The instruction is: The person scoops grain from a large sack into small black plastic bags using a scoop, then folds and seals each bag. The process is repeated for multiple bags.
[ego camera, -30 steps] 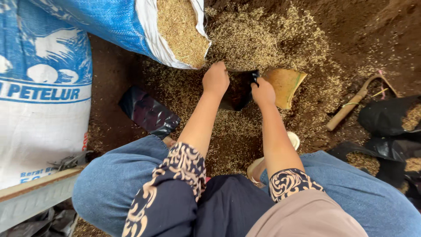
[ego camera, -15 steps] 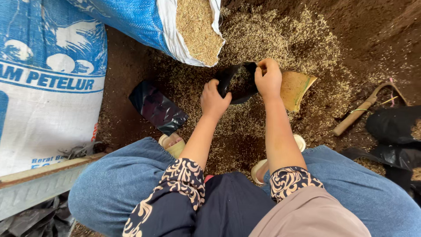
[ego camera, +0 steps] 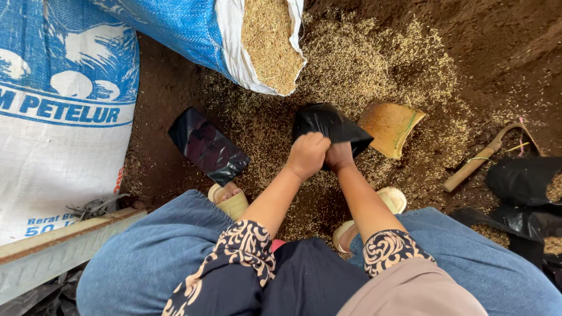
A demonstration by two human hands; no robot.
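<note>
Both the left hand (ego camera: 307,153) and right hand (ego camera: 338,155) are gripping a small black plastic bag (ego camera: 328,123), best kept upright above the scattered rice husks (ego camera: 363,64).

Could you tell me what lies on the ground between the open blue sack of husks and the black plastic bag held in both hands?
In the head view, only loose husks scattered on dark soil lie between the blue sack and the black plastic bag.

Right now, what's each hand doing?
Left hand: closed on the small black plastic bag.
Right hand: gripping the same bag.
</note>
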